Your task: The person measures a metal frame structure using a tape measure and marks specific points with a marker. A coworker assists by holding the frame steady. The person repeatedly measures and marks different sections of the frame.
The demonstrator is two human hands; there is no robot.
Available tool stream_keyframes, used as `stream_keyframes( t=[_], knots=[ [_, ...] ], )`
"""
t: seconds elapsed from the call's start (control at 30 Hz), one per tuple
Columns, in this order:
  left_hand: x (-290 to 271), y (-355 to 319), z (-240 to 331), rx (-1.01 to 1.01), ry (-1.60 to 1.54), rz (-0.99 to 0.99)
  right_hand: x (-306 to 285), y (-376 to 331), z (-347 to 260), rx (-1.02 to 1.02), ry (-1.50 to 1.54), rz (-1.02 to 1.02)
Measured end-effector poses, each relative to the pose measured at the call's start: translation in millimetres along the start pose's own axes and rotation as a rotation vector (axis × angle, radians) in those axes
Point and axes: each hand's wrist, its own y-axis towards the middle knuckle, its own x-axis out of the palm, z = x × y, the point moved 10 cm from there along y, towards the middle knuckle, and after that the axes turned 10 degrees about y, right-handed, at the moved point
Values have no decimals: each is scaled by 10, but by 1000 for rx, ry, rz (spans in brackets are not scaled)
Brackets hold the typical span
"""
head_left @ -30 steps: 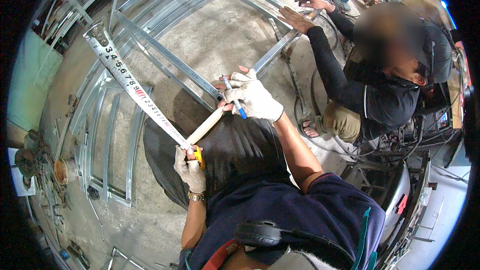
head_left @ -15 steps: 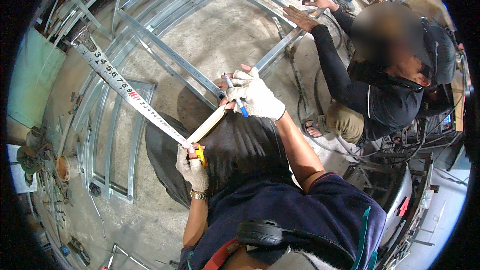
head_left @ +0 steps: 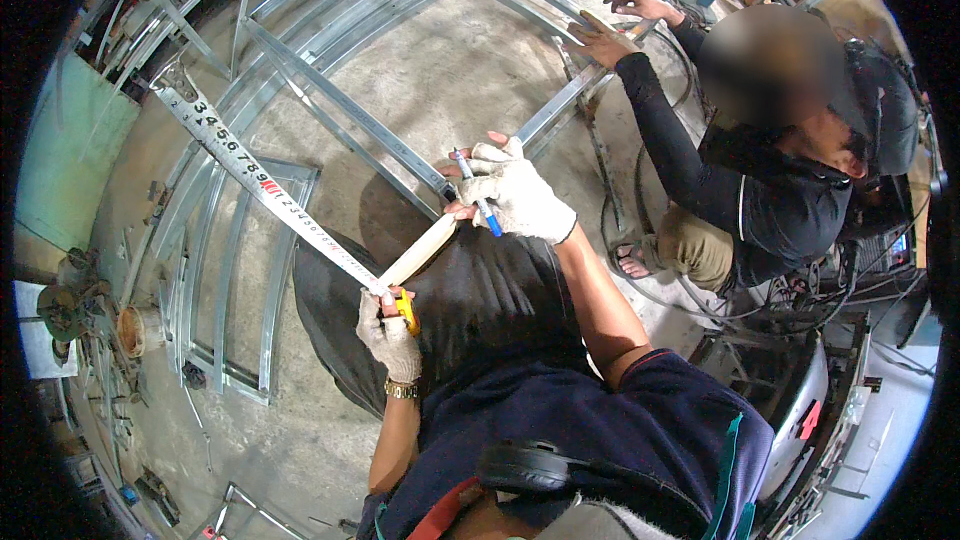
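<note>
My left hand (head_left: 388, 332), in a pale knit glove, grips a tape measure with a yellow case (head_left: 408, 310). Its white blade (head_left: 262, 183) runs out to the upper left, its hooked tip hanging free above the floor. My gloved right hand (head_left: 515, 192) holds a blue-and-white marker pen (head_left: 484, 198) between its fingers. Between both hands slants a pale, flat strip (head_left: 420, 250), its upper end at my right fingertips; I cannot tell whether it belongs to the tape. Close beyond those fingers is the end of a galvanized steel bar (head_left: 390, 145).
A metal frame (head_left: 555, 108) spans the concrete floor ahead. At right a co-worker in black sleeves crouches, both hands (head_left: 604, 42) at its far corner. Steel sections (head_left: 243, 280) lie at left, near a round tin (head_left: 133, 330). Cables (head_left: 720, 312) trail on the right.
The view shifts slightly, moving the scene a little right in the picture. My hands keep their grips on the tape measure and marker pen. The co-worker's nearer hand changes pose slightly.
</note>
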Motion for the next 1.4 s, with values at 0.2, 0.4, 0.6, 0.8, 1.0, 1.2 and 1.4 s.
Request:
stream_keyframes(
  t=[0.2,0.4,0.6,0.8,1.0,1.2,1.4],
  knots=[
    [-13,-9,-79,-101,-45,-69,63,-20,82,70,74,-26],
    [2,19,24,-8,-5,-83,40,-33,62,23,28,-31],
    [-9,29,51,37,33,-88,18,-17,37,20,74,14],
    [-3,14,-40,-38,-6,-66,-11,-17,24,5,66,45],
    [-3,16,-43,-35,-36,-51,20,-41,59,23,96,51],
    [-17,10,17,-13,-5,-92,12,-21,6,-21,21,20],
    [0,25,65,14,-39,-90,7,0,-2,-9,4,17]
  ],
)
